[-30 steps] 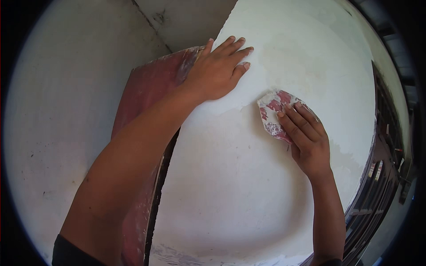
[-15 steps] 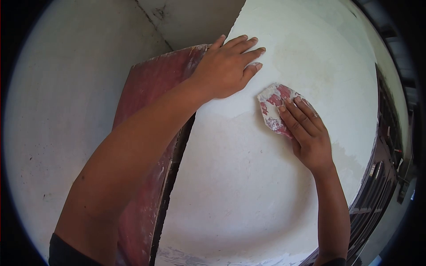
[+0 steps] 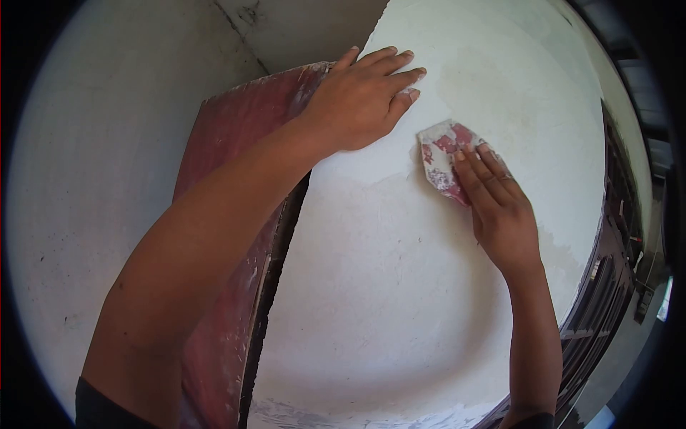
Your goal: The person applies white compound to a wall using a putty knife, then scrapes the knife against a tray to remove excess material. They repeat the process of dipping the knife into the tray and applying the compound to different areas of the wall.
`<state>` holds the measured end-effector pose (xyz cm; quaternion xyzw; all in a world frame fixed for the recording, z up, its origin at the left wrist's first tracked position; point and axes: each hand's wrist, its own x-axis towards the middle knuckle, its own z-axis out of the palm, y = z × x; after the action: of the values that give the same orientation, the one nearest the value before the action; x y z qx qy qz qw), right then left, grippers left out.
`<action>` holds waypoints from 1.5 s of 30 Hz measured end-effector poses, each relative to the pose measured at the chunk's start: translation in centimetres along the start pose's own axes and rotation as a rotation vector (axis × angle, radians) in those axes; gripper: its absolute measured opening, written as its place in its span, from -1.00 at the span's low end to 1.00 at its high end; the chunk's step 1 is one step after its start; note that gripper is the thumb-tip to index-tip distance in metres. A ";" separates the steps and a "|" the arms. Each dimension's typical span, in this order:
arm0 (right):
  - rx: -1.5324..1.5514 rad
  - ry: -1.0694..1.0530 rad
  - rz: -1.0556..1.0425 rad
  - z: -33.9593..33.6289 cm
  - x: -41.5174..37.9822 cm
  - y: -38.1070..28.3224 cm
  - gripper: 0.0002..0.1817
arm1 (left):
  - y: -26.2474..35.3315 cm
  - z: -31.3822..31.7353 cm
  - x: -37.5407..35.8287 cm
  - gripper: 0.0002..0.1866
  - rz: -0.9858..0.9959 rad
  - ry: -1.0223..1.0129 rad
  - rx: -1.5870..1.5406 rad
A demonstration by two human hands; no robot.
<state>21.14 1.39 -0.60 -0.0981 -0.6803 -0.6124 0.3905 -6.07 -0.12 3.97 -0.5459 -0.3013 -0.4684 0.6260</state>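
The left hand (image 3: pixel 364 100) lies flat and spread, fingers apart and holding nothing, at the edge of the white wall (image 3: pixel 371 286) beside the red board (image 3: pixel 232 150). The right hand (image 3: pixel 506 222), fingers nearly straight and close together, presses the red-and-white pad (image 3: pixel 444 161) against the wall, lower and to the right.

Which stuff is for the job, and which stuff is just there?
For the job:
- patchy red-and-white pad, under the right hand
- pale surface, touched by the left hand

Probably just there:
- red panel
- dark bars
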 end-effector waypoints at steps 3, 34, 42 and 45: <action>0.026 -0.066 0.004 0.5 -1.5 -0.6 -0.41 | 0.0 0.1 0.0 -0.57 0.002 0.000 0.002; 0.048 -0.042 -0.062 -1.0 -2.0 0.0 -0.48 | 0.0 0.2 0.1 -0.55 -0.026 0.005 -0.089; 0.043 -0.015 -0.091 0.7 0.9 -0.2 -0.50 | -0.7 0.3 0.3 -0.55 -0.030 0.002 -0.152; 0.076 -0.081 -0.111 -0.2 -1.2 -0.3 -0.50 | -0.6 0.4 0.2 -0.55 -0.027 0.019 -0.168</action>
<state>21.86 1.53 -1.57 -0.0700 -0.7228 -0.6023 0.3316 -6.43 0.26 4.50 -0.5880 -0.2623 -0.5057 0.5743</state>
